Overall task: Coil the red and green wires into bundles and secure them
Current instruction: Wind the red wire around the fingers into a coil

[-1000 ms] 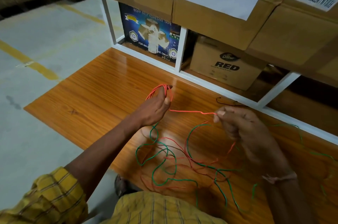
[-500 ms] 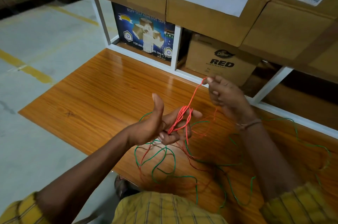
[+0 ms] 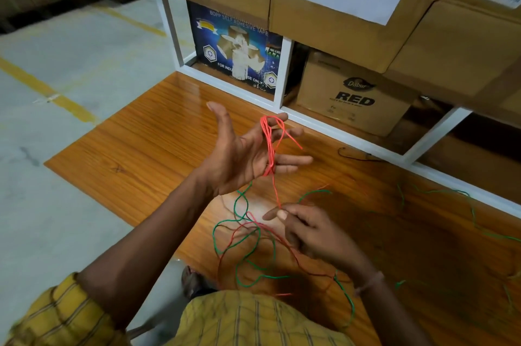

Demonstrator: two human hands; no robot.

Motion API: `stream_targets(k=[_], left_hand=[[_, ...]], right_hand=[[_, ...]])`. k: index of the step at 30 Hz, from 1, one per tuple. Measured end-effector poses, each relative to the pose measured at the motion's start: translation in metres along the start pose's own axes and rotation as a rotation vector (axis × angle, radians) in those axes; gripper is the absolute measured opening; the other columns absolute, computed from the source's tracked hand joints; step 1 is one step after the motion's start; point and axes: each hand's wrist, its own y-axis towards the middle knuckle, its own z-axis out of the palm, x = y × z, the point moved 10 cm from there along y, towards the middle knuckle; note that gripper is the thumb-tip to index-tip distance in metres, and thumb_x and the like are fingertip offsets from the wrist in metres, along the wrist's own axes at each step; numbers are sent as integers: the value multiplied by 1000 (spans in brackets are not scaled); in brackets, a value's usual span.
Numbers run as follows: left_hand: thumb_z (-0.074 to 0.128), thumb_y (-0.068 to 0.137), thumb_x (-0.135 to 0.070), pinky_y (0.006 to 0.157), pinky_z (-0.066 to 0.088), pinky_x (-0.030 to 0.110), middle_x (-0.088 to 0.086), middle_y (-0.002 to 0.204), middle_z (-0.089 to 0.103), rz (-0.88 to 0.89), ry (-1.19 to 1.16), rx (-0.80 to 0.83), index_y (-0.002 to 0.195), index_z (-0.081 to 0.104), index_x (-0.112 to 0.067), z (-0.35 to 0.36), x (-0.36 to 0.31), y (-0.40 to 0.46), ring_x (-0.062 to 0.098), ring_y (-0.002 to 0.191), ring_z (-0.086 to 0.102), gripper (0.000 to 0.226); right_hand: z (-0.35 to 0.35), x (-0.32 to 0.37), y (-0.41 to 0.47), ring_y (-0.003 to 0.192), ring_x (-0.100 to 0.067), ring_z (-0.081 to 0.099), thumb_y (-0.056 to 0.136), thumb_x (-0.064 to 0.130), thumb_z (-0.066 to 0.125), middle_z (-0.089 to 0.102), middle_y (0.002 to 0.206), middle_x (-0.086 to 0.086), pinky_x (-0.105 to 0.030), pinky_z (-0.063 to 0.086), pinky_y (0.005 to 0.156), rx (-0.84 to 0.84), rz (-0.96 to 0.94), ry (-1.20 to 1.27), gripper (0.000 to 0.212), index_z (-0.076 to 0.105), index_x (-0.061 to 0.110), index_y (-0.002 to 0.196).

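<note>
My left hand (image 3: 239, 156) is raised palm up over the wooden table (image 3: 135, 153), fingers spread and straight. Several loops of the red wire (image 3: 269, 134) are wound over those fingers and run down across the palm. Below it, my right hand (image 3: 313, 232) pinches the same red strand between thumb and forefinger, and the strand runs taut up to the loops. The rest of the red wire lies tangled with the green wire (image 3: 242, 232) on the table beneath both hands. More green wire (image 3: 462, 199) trails off to the right.
A white metal rack (image 3: 282, 108) borders the table's far side, holding a blue tape carton (image 3: 234, 49) and a brown carton marked RED (image 3: 352, 97). Large cardboard boxes (image 3: 332, 32) overhang above. Grey floor with a yellow line (image 3: 42, 89) lies to the left.
My left hand has turned palm up and spread its fingers. My right hand has come down from above the loops to below the left hand, drawing the red strand across the palm.
</note>
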Motion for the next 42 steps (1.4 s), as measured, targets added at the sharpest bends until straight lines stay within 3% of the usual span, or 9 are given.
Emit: stream_targets(k=[5, 8, 11, 17, 20, 25, 33, 36, 42], left_hand=[[-3, 51, -106, 112, 42, 53, 7, 147, 61, -141, 333, -200, 161, 36, -29, -35, 26, 0, 48, 123, 68, 140], [11, 54, -111, 83, 51, 29, 19, 132, 61, -215, 508, -117, 162, 33, -27, -30, 41, -11, 42, 103, 75, 138], [13, 55, -112, 87, 53, 32, 19, 123, 64, -283, 640, -39, 161, 34, -28, -25, 50, -22, 36, 86, 75, 137], [6, 54, -111, 58, 41, 32, 33, 120, 61, -304, 539, 94, 153, 44, -28, 0, 54, -31, 25, 61, 37, 135], [0, 55, -109, 52, 18, 37, 37, 110, 58, -312, 480, 156, 152, 46, -22, 11, 54, -33, 27, 61, 19, 138], [-20, 62, -93, 49, 13, 33, 24, 110, 55, -368, 302, 254, 157, 46, -16, 23, 55, -42, 17, 55, 16, 139], [-13, 58, -100, 49, 13, 32, 22, 114, 56, -201, 47, 339, 166, 29, -9, 53, 21, -36, 14, 53, 19, 147], [-13, 61, -103, 52, 26, 30, 26, 125, 55, -88, -69, 286, 168, 22, -12, 49, 6, -24, 17, 55, 33, 145], [-6, 65, -104, 87, 59, 44, 31, 156, 46, 43, -256, 122, 169, 19, -13, 19, -9, 3, 42, 101, 70, 140]], right_hand=[[-35, 40, -30, 38, -12, 47, 102, 17, 66, 53, 54, -2, -22, 41, 38, 21, -97, -13, 9, 72, 14, 96], [-73, 59, -33, 33, -16, 31, 96, 15, 62, 39, 47, 0, -20, 37, 41, -51, -197, 294, 17, 66, -1, 90], [-103, 72, -22, 32, -6, 28, 97, 12, 52, 29, 46, 5, -19, 27, 36, -42, -256, 647, 17, 64, 1, 95], [-127, 67, 24, 55, -8, 50, 110, 21, 37, 43, 52, 9, -23, 55, 63, -39, -181, 793, 31, 63, 5, 105], [-123, 47, 44, 41, -2, 43, 113, 25, 35, 40, 53, 9, -17, 47, 48, 34, -43, 895, 35, 64, 7, 105], [-115, 24, 65, 29, -3, 38, 114, 24, 32, 42, 52, 9, -14, 30, 31, 174, 25, 1027, 34, 58, 7, 101], [-134, -30, 81, 30, -1, 33, 98, 23, 68, 50, 49, 9, -17, 23, 32, -328, 36, 475, 22, 59, 8, 85], [-121, -27, 72, 53, -4, 49, 93, 40, 71, 60, 66, -5, -24, 38, 52, -478, -58, 134, 40, 65, 2, 83], [-52, 34, 21, 54, -11, 36, 102, 25, 63, 38, 57, 4, -29, 22, 57, -586, -429, -515, 37, 52, 16, 69]])
